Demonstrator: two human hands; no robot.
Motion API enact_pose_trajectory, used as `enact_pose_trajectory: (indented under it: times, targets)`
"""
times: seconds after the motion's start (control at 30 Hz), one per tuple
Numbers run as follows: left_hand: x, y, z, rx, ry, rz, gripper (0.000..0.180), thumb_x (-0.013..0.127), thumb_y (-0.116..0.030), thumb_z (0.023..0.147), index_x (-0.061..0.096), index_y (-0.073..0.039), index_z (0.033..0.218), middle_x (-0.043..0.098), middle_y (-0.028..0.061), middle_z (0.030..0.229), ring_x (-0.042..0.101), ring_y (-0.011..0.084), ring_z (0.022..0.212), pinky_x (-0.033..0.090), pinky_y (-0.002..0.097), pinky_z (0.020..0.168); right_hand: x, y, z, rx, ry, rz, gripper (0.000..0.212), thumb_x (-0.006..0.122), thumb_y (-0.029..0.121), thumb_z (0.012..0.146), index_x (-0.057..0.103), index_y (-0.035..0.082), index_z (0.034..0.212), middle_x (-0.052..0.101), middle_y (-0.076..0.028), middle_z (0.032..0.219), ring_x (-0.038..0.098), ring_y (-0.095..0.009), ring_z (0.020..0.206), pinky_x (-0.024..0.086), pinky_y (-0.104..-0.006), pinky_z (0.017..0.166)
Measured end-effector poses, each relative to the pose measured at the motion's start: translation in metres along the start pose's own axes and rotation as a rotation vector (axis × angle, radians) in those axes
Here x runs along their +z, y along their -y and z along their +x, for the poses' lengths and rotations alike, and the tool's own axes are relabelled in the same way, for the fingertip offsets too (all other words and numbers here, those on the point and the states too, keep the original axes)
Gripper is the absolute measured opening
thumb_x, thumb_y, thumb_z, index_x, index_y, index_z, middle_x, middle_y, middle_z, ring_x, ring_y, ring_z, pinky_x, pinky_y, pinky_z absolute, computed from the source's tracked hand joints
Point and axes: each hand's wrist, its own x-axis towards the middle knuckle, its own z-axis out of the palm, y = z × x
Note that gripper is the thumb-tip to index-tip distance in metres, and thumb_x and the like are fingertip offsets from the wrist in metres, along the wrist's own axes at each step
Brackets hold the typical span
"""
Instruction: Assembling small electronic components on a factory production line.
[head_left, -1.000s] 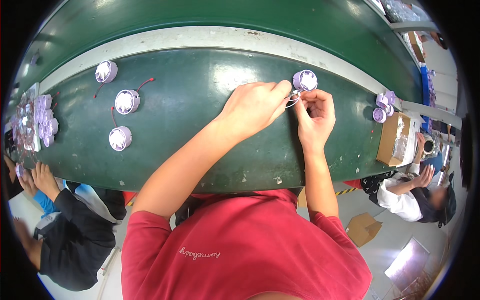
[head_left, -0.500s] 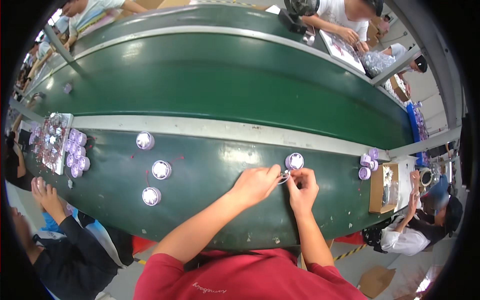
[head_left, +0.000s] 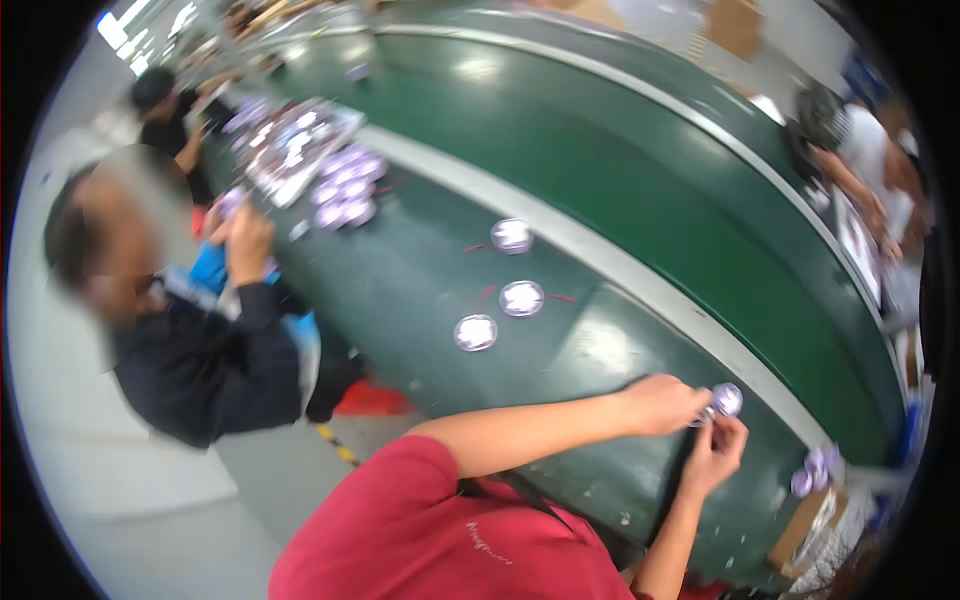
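Note:
My left hand point(head_left: 662, 404) and my right hand point(head_left: 714, 456) meet at the right of the green work surface point(head_left: 590, 440). Their fingertips pinch a small pale, ring-shaped part point(head_left: 702, 416) between them; motion blur hides its detail. Just beyond the fingertips sits a round, clear purple case point(head_left: 728, 400), and I cannot tell whether they touch it. Farther left, three more round purple cases point(head_left: 521, 298) with white centres lie apart on the surface, thin red wires sticking out beside them.
A pale rail point(head_left: 600, 262) divides the work surface from the green belt point(head_left: 640, 200). At far left are a parts-filled tray point(head_left: 352, 122) and clustered purple cases point(head_left: 345, 185), near a seated co-worker point(head_left: 215, 340). Purple cases point(head_left: 815, 470) and a cardboard box point(head_left: 795, 528) stand at right.
The view has swung left and tilted, so the surface and my hands appear farther right and lower. Both hands still pinch the small part near the purple case.

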Motion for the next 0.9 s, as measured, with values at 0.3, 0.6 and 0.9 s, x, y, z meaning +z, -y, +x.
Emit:
enact_pose_trajectory:
  times: [0.3, 0.6, 0.9]
  targets:
    - [-0.012, 0.001, -0.011, -0.034, -0.007, -0.04, 0.022, 0.06, -0.026, 0.091, 0.054, -0.006, 0.096, 0.066, 0.0196, 0.073, 0.067, 0.0433, 0.071, 0.053, 0.0534, 0.06, 0.009, 0.015, -0.008, -0.12, -0.038, -0.186, 0.015, 0.073, 0.002, 0.085, 0.064, 0.002, 0.097, 0.065, -0.005, 0.086, 0.06, -0.012, 0.073, 0.051, -0.0283, 0.068]
    - [-0.012, 0.001, -0.002, 0.064, -0.032, -0.051, 0.02, 0.065, -0.021, 0.091, 0.051, -0.006, 0.092, 0.065, 0.0164, 0.072, 0.065, 0.0399, 0.068, 0.051, 0.0489, 0.057, 0.006, 0.01, -0.001, -0.173, -0.078, -0.131, 0.02, 0.075, -0.005, 0.081, 0.059, 0.002, 0.093, 0.065, -0.003, 0.082, 0.055, -0.008, 0.061, 0.047, -0.0237, 0.057]
    - [-0.011, -0.001, 0.0, -0.031, -0.039, -0.042, 0.021, 0.062, -0.023, 0.091, 0.051, -0.006, 0.096, 0.065, 0.0198, 0.071, 0.065, 0.0433, 0.066, 0.053, 0.0537, 0.056, 0.008, 0.012, 0.002, -0.184, -0.091, -0.249, 0.015, 0.074, 0.001, 0.084, 0.061, 0.003, 0.092, 0.06, -0.003, 0.078, 0.054, -0.01, 0.065, 0.046, -0.0247, 0.06]
